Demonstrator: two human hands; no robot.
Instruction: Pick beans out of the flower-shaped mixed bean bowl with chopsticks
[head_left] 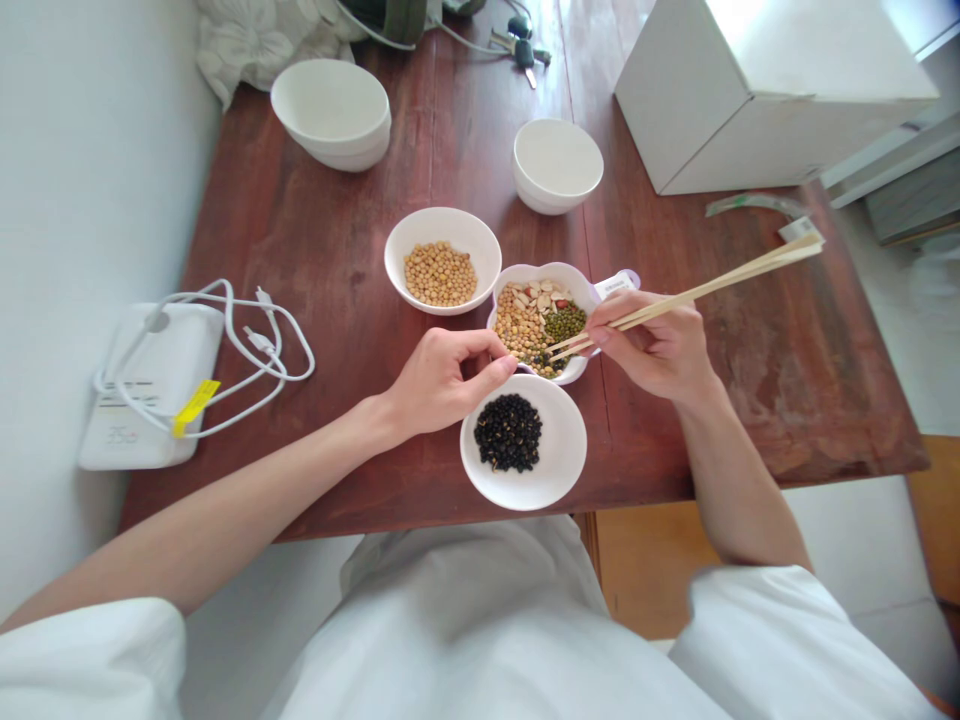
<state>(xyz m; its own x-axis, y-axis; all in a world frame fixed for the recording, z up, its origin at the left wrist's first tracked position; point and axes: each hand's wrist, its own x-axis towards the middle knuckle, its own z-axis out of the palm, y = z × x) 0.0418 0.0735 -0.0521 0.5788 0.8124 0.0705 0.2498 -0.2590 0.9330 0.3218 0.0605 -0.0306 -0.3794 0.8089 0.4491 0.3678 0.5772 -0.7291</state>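
My right hand point(656, 345) is closed on a pair of wooden chopsticks point(720, 280), whose tips rest in the scalloped white bowl of mixed beans point(541, 320). The fingers of my left hand point(442, 380) are curled against that bowl's left rim, and I cannot see anything between them. Just in front of it, near the table edge, stands a white bowl of black beans point(523, 442). A white bowl of yellow soybeans point(442, 260) sits behind and to the left.
Two empty white bowls, one large point(331, 112) and one smaller point(556, 165), stand further back on the wooden table point(315, 240). A white box point(765, 90) fills the back right. A white device with a coiled cable point(150, 385) lies at the left. Keys point(521, 45) lie at the far edge.
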